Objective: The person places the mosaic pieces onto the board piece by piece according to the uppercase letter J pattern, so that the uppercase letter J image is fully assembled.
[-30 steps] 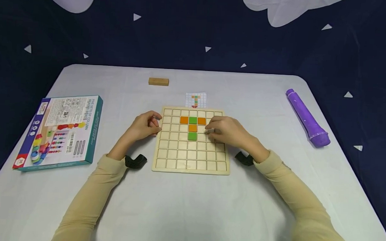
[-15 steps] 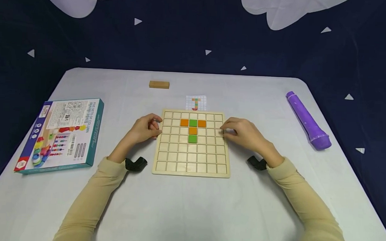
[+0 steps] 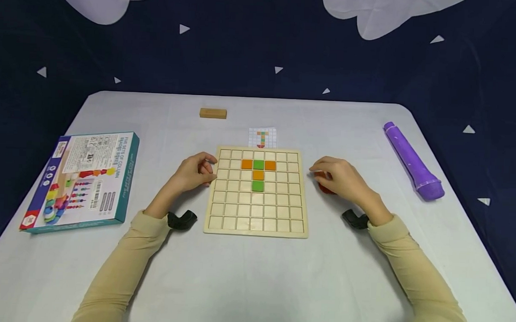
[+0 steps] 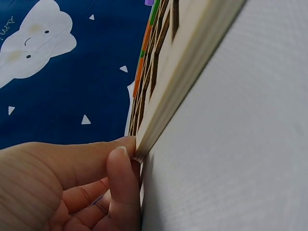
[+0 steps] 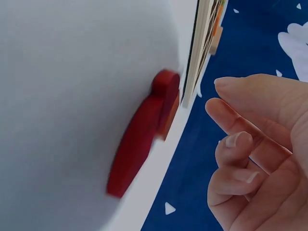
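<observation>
On the table lies a square wooden grid board [image 3: 277,212], with orange tiles [image 3: 247,165] and green tiles [image 3: 257,185] forming a T shape in its cells. My left hand [image 3: 193,172] rests its fingertips against the board's left edge, the other fingers curled. To the right of the board, my right hand [image 3: 344,180] hovers over red pieces [image 3: 325,189], partly hidden beneath it. In the right wrist view, a long red block [image 5: 137,139], a rounded red one and an orange piece [image 5: 169,120] lie apart from my loosely bent fingers, with nothing between thumb and forefinger.
A small pattern card [image 3: 262,137] touches the board's far edge in view. Behind it to the left lies a wooden block [image 3: 213,113]. A boxed toy set [image 3: 82,178] is at the left, and a purple microphone-shaped object [image 3: 413,161] at the right.
My right hand has moved right, from over the board's right columns to beside it above the red pieces. The left hand stays at the board's edge; the tiles are unchanged.
</observation>
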A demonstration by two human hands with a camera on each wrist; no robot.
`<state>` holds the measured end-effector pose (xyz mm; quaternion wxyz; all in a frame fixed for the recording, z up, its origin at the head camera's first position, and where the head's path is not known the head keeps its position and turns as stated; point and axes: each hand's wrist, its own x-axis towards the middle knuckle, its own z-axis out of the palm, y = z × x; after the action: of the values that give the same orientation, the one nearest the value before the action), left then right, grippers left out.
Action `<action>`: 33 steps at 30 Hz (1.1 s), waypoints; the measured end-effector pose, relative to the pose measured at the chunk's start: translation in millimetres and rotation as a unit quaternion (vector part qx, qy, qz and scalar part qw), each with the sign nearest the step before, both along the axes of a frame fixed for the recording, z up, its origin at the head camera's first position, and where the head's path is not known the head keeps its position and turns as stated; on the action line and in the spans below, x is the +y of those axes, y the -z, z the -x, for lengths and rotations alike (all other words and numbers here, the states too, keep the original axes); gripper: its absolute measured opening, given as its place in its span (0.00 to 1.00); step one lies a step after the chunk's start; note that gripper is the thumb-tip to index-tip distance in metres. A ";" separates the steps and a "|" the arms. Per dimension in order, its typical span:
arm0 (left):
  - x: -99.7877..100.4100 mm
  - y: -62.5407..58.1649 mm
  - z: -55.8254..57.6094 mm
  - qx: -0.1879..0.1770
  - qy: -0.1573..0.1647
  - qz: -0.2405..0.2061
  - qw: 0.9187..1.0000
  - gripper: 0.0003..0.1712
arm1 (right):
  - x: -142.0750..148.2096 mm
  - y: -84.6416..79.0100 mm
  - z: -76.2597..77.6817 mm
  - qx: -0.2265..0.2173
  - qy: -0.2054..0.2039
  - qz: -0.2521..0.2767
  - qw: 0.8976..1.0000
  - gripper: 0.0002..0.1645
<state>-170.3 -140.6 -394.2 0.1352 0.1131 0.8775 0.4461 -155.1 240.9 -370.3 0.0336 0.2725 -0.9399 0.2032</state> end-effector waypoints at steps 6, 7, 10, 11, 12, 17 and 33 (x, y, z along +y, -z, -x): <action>0.7 1.0 1.1 0.000 0.000 -0.004 1.000 0.23 | 10.8 2.7 1.4 -0.013 0.010 0.003 1.000 0.12; 0.8 1.0 1.1 0.002 -0.001 -0.003 1.000 0.23 | 12.3 3.1 1.6 -0.016 0.013 0.004 1.000 0.12; 0.6 1.3 0.7 0.004 -0.004 -0.002 1.000 0.23 | 15.9 4.5 2.6 -0.023 0.016 0.002 1.000 0.13; 0.4 1.6 0.7 0.005 -0.004 -0.002 1.000 0.23 | 16.9 5.2 3.0 -0.026 0.015 0.000 1.000 0.13; 0.2 1.7 0.4 0.007 -0.004 -0.002 1.000 0.23 | 17.7 6.0 3.5 -0.031 0.016 -0.001 0.999 0.13; 0.7 1.7 -0.3 0.008 -0.004 -0.002 1.000 0.22 | 20.9 9.1 4.5 -0.052 0.011 -0.001 0.999 0.15; 0.5 2.7 -1.5 0.010 -0.002 0.006 1.000 0.22 | 22.2 11.2 2.7 -0.043 0.027 -0.024 0.998 0.16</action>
<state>-168.8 -140.1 -396.8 0.1262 0.1146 0.8816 0.4401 -157.8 263.0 -381.6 -0.0078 0.2388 -0.9521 0.1910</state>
